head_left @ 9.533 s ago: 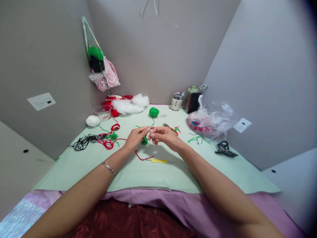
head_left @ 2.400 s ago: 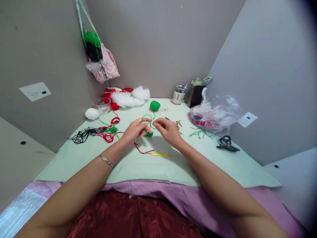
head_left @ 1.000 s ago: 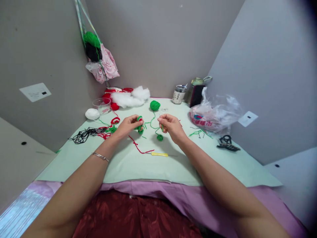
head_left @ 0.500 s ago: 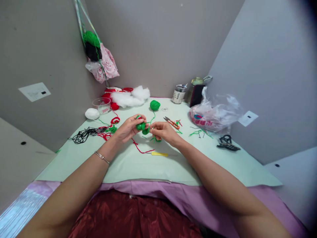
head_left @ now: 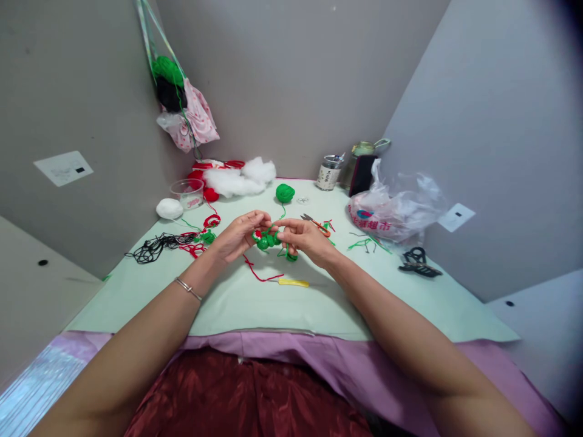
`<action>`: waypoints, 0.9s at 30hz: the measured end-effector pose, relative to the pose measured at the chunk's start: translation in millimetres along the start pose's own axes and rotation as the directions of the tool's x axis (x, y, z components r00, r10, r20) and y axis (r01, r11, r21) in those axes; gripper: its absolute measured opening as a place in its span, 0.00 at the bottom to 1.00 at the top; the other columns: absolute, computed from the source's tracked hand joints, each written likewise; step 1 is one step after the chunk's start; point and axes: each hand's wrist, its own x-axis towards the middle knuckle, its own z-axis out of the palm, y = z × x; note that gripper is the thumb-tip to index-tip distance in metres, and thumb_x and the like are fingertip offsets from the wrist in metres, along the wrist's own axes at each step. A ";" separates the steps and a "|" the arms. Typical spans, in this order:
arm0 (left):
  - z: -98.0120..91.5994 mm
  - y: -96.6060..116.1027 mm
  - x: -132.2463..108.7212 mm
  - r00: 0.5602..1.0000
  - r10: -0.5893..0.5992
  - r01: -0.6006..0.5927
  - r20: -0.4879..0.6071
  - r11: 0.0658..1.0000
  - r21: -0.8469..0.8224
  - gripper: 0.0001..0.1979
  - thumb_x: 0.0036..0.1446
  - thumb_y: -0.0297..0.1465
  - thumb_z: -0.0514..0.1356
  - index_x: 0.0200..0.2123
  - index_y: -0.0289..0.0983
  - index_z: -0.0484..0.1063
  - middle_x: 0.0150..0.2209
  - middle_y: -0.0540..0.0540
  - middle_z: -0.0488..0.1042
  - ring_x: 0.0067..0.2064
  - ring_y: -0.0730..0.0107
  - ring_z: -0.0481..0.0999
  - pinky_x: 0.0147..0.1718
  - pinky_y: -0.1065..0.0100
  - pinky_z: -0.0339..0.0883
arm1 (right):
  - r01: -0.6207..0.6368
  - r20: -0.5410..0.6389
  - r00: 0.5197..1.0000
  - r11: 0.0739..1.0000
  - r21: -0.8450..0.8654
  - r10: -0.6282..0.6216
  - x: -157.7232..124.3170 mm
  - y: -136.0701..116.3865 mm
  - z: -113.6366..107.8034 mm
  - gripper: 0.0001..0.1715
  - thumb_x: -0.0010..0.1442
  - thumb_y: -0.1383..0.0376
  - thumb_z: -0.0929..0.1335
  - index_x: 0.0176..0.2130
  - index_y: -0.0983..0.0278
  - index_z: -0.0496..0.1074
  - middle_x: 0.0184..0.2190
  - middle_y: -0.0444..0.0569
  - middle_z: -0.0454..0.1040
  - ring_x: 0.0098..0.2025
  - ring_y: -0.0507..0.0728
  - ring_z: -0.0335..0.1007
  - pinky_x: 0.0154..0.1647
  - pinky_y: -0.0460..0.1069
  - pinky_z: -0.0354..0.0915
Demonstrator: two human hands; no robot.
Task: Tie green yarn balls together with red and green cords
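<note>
Between my hands is a small green crocheted piece (head_left: 268, 241) with a red and white end on its left. My left hand (head_left: 243, 235) pinches it at its upper left, fingers closed. From the right, my right hand (head_left: 304, 238) has thumb and finger closed on the other end of the piece. A green strand runs up behind the fingers toward a green yarn ball (head_left: 285, 193). Below my right hand lies more green yarn (head_left: 290, 257), partly hidden. A yellow-handled crochet hook (head_left: 294, 283) rests on the table in front, beside a red strand (head_left: 259, 275).
Orange-handled thread snips (head_left: 321, 226) lie behind my right hand. To the left are black yarn (head_left: 157, 247), a white ball (head_left: 169, 209) and a clear tub (head_left: 187, 193). White stuffing (head_left: 237, 180) sits at the back. A plastic bag (head_left: 394, 212) and black hair claw (head_left: 418, 262) are right.
The crocheted piece has turned between my hands, and its red and white end now sits lower. My right hand has shifted slightly up and its fingers have moved over the piece.
</note>
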 end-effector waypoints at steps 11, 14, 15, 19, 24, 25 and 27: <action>-1.8 -4.3 1.7 0.998 -0.034 0.044 -0.056 0.983 0.178 0.15 0.49 0.33 0.69 0.40 0.36 0.74 0.35 0.50 0.73 0.33 0.77 0.72 0.32 0.75 0.63 | 0.054 -0.275 0.959 0.997 -0.057 -0.068 2.5 -8.7 -5.0 0.21 0.43 0.56 0.77 0.32 0.66 0.71 0.17 0.39 0.70 0.16 0.46 0.58 0.16 0.44 0.53; -2.3 -10.0 3.3 0.996 -0.082 0.066 0.045 0.957 0.283 0.16 0.50 0.34 0.69 0.42 0.36 0.76 0.35 0.48 0.74 0.31 0.77 0.70 0.31 0.74 0.61 | 0.115 -0.344 0.925 0.982 -0.151 -0.161 2.2 -11.9 -4.7 0.19 0.45 0.56 0.76 0.31 0.65 0.71 0.16 0.39 0.68 0.16 0.47 0.58 0.16 0.45 0.53; -2.1 -11.2 3.4 0.990 -0.113 0.082 0.088 0.949 0.305 0.16 0.51 0.36 0.67 0.42 0.36 0.76 0.35 0.47 0.74 0.31 0.77 0.70 0.31 0.74 0.61 | 0.123 -0.355 0.917 0.977 -0.176 -0.180 2.2 -12.2 -4.7 0.18 0.45 0.56 0.76 0.31 0.65 0.71 0.16 0.39 0.68 0.16 0.47 0.58 0.16 0.45 0.54; -0.3 -11.7 2.1 0.979 -0.148 0.101 0.142 0.952 0.289 0.17 0.58 0.42 0.61 0.41 0.34 0.79 0.35 0.44 0.74 0.31 0.76 0.69 0.32 0.73 0.63 | 0.132 -0.374 0.903 0.964 -0.230 -0.213 3.1 -9.7 -7.1 0.15 0.47 0.58 0.74 0.31 0.65 0.72 0.16 0.39 0.67 0.16 0.48 0.59 0.17 0.45 0.55; -0.6 -10.0 1.3 0.984 -0.125 0.098 0.127 0.974 0.202 0.17 0.57 0.39 0.63 0.43 0.34 0.79 0.37 0.42 0.75 0.36 0.71 0.74 0.38 0.71 0.67 | 0.126 -0.342 0.918 0.966 -0.225 -0.199 4.4 -6.6 -12.0 0.17 0.48 0.56 0.74 0.34 0.65 0.71 0.17 0.38 0.68 0.16 0.48 0.60 0.16 0.45 0.55; -1.1 -10.2 1.6 0.985 -0.124 0.100 0.120 0.976 0.191 0.17 0.56 0.38 0.63 0.44 0.34 0.79 0.38 0.42 0.76 0.37 0.70 0.75 0.38 0.70 0.68 | 0.126 -0.348 0.917 0.969 -0.211 -0.195 4.4 -6.8 -12.7 0.18 0.48 0.55 0.74 0.34 0.64 0.71 0.17 0.38 0.68 0.16 0.48 0.60 0.16 0.44 0.55; -2.2 -11.1 2.5 0.988 -0.120 0.101 0.099 0.979 0.179 0.18 0.55 0.38 0.65 0.46 0.34 0.79 0.38 0.42 0.77 0.37 0.69 0.76 0.39 0.70 0.68 | 0.119 -0.373 0.911 0.979 -0.167 -0.174 3.9 -8.2 -13.9 0.19 0.49 0.53 0.74 0.33 0.64 0.70 0.17 0.39 0.68 0.16 0.48 0.60 0.16 0.44 0.55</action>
